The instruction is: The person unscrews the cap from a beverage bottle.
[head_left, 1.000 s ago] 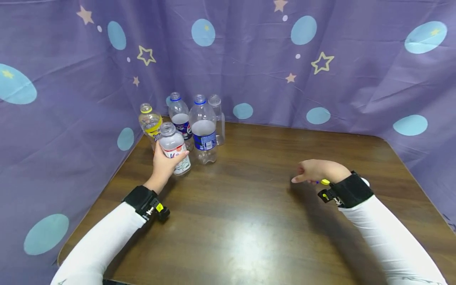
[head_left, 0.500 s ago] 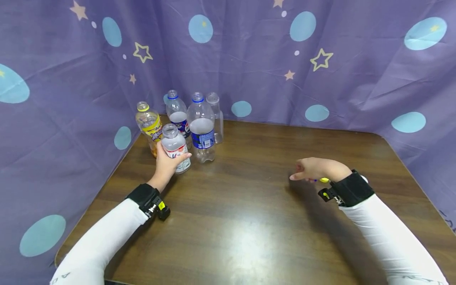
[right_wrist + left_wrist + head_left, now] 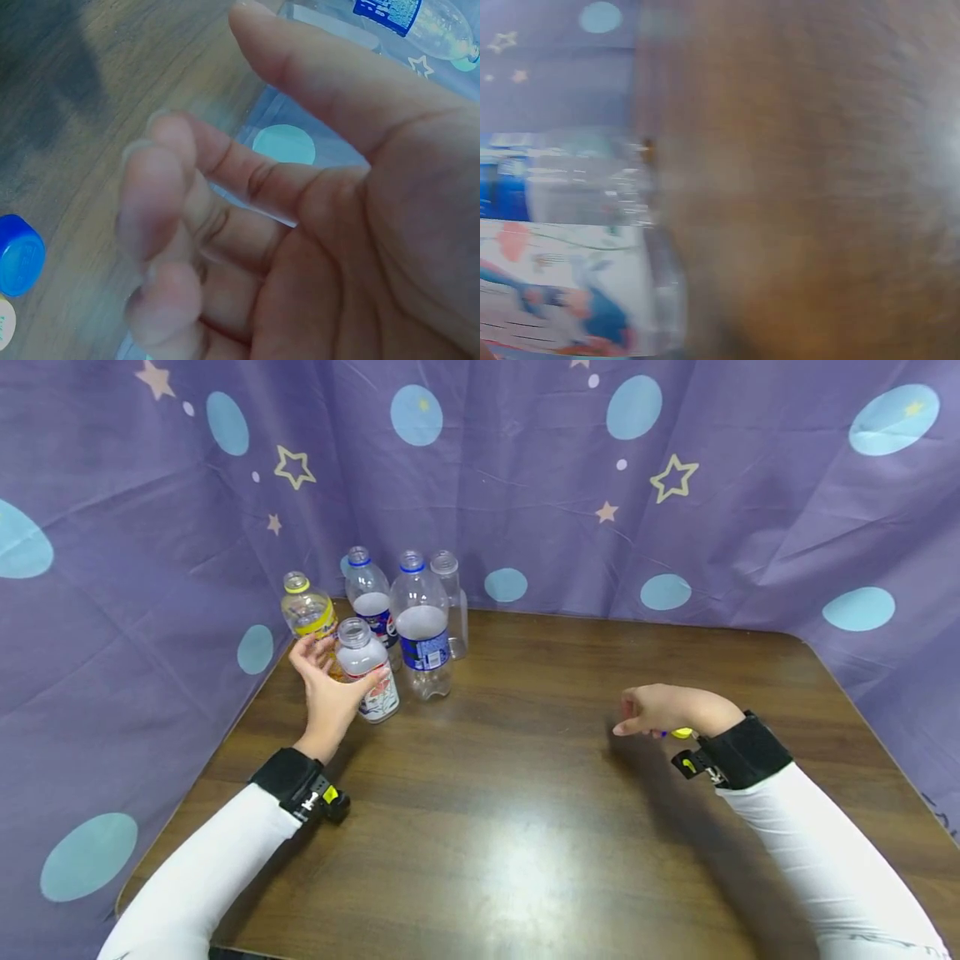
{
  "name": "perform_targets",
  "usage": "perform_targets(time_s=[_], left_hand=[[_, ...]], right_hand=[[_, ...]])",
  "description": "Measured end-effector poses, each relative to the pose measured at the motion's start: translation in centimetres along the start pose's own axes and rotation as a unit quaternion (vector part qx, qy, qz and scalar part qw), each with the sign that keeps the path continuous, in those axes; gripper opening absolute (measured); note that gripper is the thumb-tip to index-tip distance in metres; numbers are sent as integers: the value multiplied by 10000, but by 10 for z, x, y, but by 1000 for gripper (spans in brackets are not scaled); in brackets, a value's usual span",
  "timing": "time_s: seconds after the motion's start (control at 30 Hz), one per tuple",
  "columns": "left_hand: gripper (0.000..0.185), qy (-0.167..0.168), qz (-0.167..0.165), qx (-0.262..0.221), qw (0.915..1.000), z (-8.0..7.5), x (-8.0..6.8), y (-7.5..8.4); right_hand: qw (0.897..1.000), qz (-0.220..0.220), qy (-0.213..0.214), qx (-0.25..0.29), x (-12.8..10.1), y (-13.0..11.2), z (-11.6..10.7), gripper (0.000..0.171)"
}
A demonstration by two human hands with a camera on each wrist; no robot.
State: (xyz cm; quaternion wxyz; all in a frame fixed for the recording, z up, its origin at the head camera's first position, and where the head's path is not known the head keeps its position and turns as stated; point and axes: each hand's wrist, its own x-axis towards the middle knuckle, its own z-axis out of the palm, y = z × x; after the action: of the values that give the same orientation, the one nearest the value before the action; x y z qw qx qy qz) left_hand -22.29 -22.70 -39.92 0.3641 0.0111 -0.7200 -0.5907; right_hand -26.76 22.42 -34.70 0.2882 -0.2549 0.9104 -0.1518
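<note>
A small uncapped bottle with a white and red label stands on the wooden table at the back left. My left hand is beside it: the thumb touches its front and the fingers are spread away to its left. The left wrist view is blurred and shows that bottle's label close up. My right hand hovers low over the table's right side, fingers loosely curled and holding nothing. A blue cap lies on the table by that hand, and a yellow cap peeks out under the wrist.
Behind the small bottle stand several more uncapped bottles: a yellow-labelled one, a blue-labelled one, a larger blue-labelled one and a clear one. A purple curtain walls the table on three sides.
My left hand gripped the small bottle before; now its fingers have opened and spread away to the left, with only the thumb against it. The right hand has barely moved.
</note>
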Motion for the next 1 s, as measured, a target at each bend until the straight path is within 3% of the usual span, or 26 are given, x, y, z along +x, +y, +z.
perform_targets(time_s=[0.13, 0.23, 0.33, 0.43, 0.5, 0.53, 0.6, 0.7, 0.8, 0.87, 0.9, 0.97, 1.0], left_hand=[[95, 349, 933, -471, 9939, 0, 3, 26], [79, 148, 1520, -935, 9838, 4, 5, 48], [50, -541, 1731, -898, 9793, 12, 1, 67], [21, -1724, 1574, 41, 9724, 20, -7, 79], [9, -2695, 1295, 875, 9502, 26, -13, 78], [6, -3150, 1167, 1380, 9317, 29, -16, 77], [7, -3974, 895, 2185, 8868, 35, -21, 70], [9, -4836, 638, 3133, 8148, 42, -27, 57], [11, -5371, 543, 3580, 7619, 48, -30, 46], [11, -5569, 602, 3723, 7401, 53, -30, 42], [11, -5605, 673, 3738, 7359, 57, -29, 42], [11, -5565, 820, 3683, 7402, 65, -26, 46], [13, -5488, 908, 3626, 7477, 71, -24, 51]], right_hand=[[10000, 65, -37, 51, -4, 3, 3, 26], [9999, 96, -51, 47, -7, 6, 6, 26], [9999, 101, -3, 47, -9, 8, 8, 25], [9999, 124, 23, 53, -11, 9, 10, 27], [9998, 162, 35, 81, -12, 8, 11, 28], [9998, 178, 47, 81, -13, 8, 12, 29], [9998, 191, 65, 95, -14, 8, 14, 29], [9998, 207, 44, 68, -16, 8, 17, 27], [9996, 261, -53, -5, -16, 8, 20, 27], [9993, 356, -118, -63, -16, 6, 20, 27], [9992, 369, -70, -122, -15, 5, 20, 28], [9988, 271, 297, -294, -14, 3, 19, 29], [9971, 212, 630, -361, -13, 1, 17, 30]])
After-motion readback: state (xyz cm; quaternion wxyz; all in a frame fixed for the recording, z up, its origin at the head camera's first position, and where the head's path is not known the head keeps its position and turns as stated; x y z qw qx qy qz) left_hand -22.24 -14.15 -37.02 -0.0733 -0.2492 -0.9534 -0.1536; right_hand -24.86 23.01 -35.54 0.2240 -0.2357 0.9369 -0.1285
